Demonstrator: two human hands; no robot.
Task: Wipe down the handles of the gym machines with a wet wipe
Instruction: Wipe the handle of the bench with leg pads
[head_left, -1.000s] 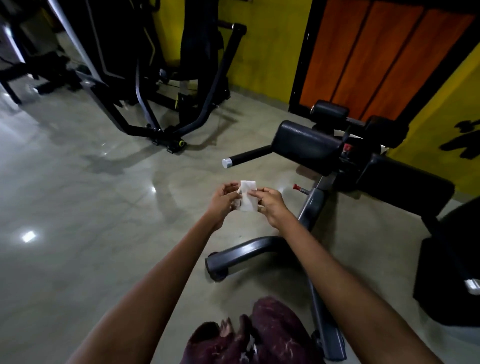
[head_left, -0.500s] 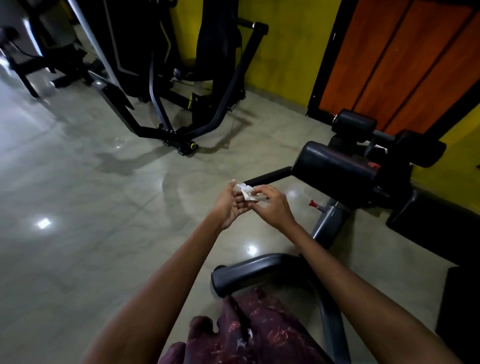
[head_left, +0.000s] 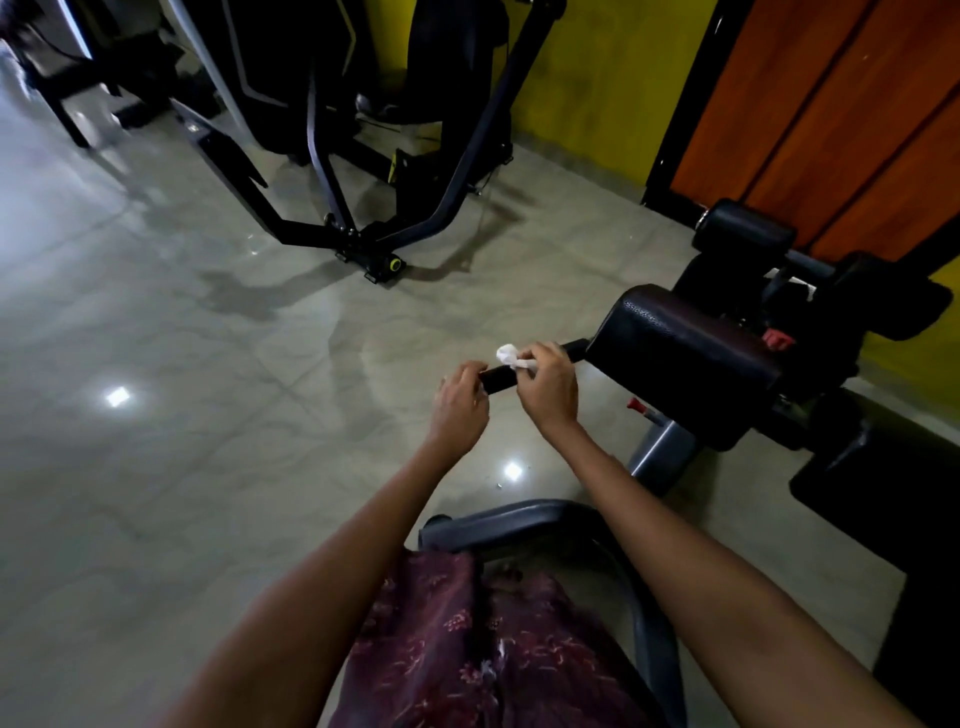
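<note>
No readable text, brand, no. or sign anywhere in the view. The black padded gym bench (head_left: 685, 358) at approx 3 o'clock has a small red tag (head_left: 777, 340) w/ marks too blurred to read. The black-framed machine w/ yellow accents (head_left: 363, 156) at 12 o'clock shows no legible label.

Under you, the floor (head_left: 208, 415) is polished stone-look tile, glossy enough to mirror the lights. The pad (head_left: 685, 358) wears pebbled black vinyl with a dull sheen. The handle (head_left: 501, 378) you're wiping looks matt black; the wet wipe (head_left: 508, 356) is soft, crumpled white cloth. The frame tube (head_left: 519, 519) is smooth grey painted metal.
</note>
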